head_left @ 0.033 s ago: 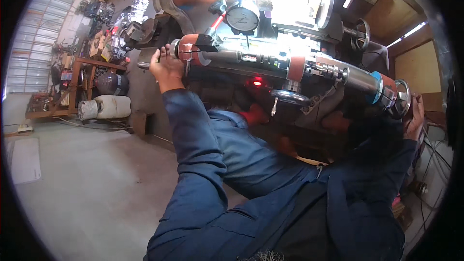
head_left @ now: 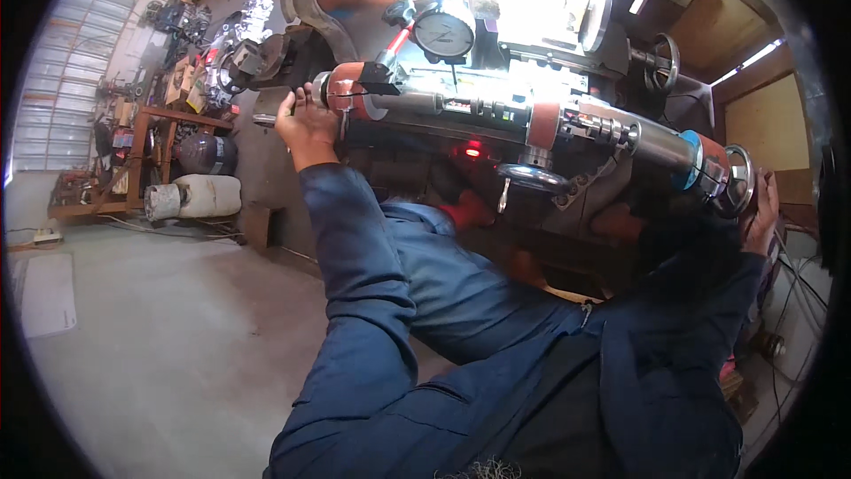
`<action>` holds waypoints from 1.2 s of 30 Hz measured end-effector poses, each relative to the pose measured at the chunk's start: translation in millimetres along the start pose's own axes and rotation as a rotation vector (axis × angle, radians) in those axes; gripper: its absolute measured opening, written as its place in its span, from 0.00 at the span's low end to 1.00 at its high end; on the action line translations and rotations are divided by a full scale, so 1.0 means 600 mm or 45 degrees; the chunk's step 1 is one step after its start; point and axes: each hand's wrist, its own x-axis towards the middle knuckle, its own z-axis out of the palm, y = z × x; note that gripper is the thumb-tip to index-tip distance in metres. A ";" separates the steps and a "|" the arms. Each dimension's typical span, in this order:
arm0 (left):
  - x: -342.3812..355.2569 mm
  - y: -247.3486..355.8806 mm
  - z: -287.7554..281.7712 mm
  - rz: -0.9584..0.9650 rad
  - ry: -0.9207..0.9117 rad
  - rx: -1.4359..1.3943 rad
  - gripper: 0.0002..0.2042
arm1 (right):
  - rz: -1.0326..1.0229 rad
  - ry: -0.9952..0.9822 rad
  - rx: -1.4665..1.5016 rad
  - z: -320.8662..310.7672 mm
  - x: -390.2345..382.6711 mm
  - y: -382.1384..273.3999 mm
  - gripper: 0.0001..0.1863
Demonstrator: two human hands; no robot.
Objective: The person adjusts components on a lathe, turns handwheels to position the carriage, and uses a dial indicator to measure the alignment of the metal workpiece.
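A long metalworking machine spans the upper middle, with a crankshaft-like metal shaft [head_left: 483,109] held along it. At its left end, my left hand [head_left: 310,124] is palm up with the fingers apart, beside a round metal collar [head_left: 321,90] next to an orange head [head_left: 347,89]. My right hand [head_left: 760,213] is at the far right end, its fingers against the rim of a chrome handwheel [head_left: 750,179]; the thumb is hidden. A dial gauge [head_left: 444,34] on a red-and-black arm stands above the shaft, its stem pointing down.
A second handwheel with a crank handle [head_left: 532,178] juts toward me below the shaft. A red light [head_left: 473,153] glows under the bed. To the left are a rusty frame [head_left: 140,151], a whitish gas cylinder [head_left: 206,196] and piled metal parts. Cables [head_left: 792,271] hang at the right.
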 end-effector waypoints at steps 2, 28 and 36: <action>0.006 -0.001 -0.013 -0.014 0.073 -0.037 0.11 | 0.014 0.076 -0.051 -0.006 0.017 0.007 0.20; 0.039 0.004 -0.028 -0.041 -0.119 0.248 0.11 | 0.333 -0.263 -0.756 0.003 -0.077 -0.042 0.15; -0.016 0.041 0.073 -0.237 -0.389 0.751 0.34 | -0.039 0.053 -0.756 0.076 -0.003 -0.051 0.21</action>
